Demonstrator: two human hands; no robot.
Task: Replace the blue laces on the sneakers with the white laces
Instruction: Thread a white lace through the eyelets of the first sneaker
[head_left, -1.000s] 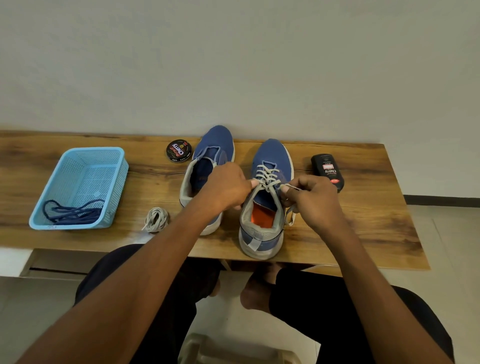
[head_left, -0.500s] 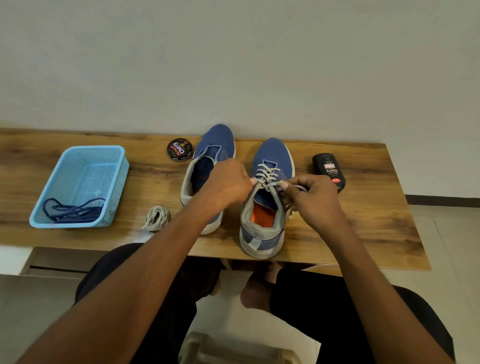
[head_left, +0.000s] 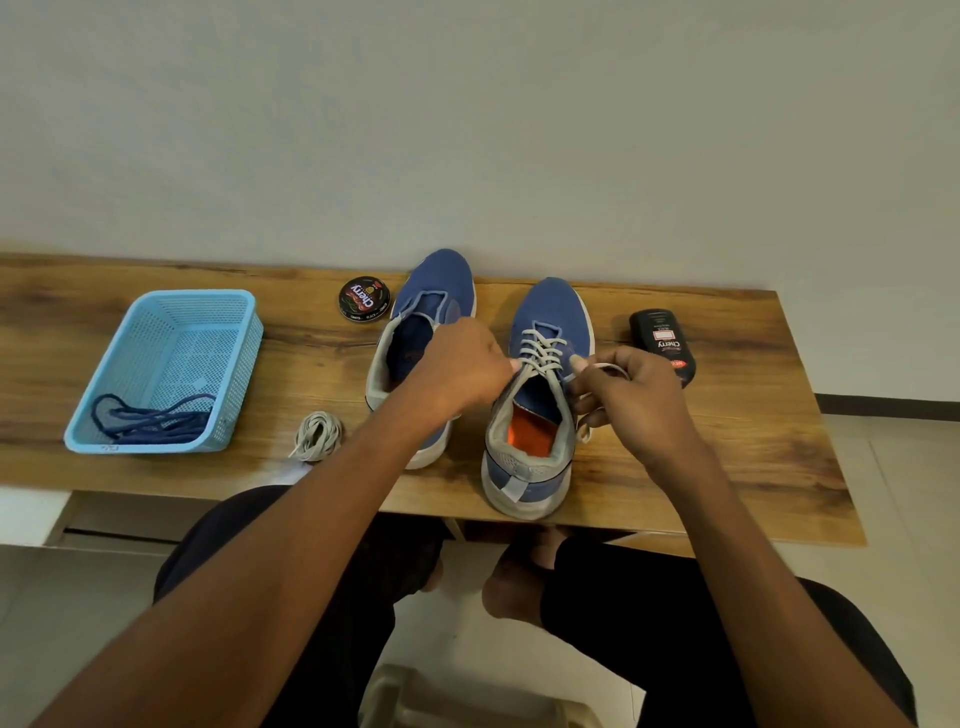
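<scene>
While the right sneaker already carries several crossed rows of white lace, the person has in the last second brought the right hand in closer to the eyelets, so that the loose end it pinches now curls in a small loop above the knuckles instead of running out taut. The left hand stays curled at the other side of the tongue, its fingertips pinching the opposite end of the lace. That suggests lacing of this shoe is near its upper eyelets, with slack being drawn through. The left sneaker stands just beside it, unlaced, and its coiled white lace waits on the wooden table. The removed blue laces lie in the blue basket, well apart on the left.
</scene>
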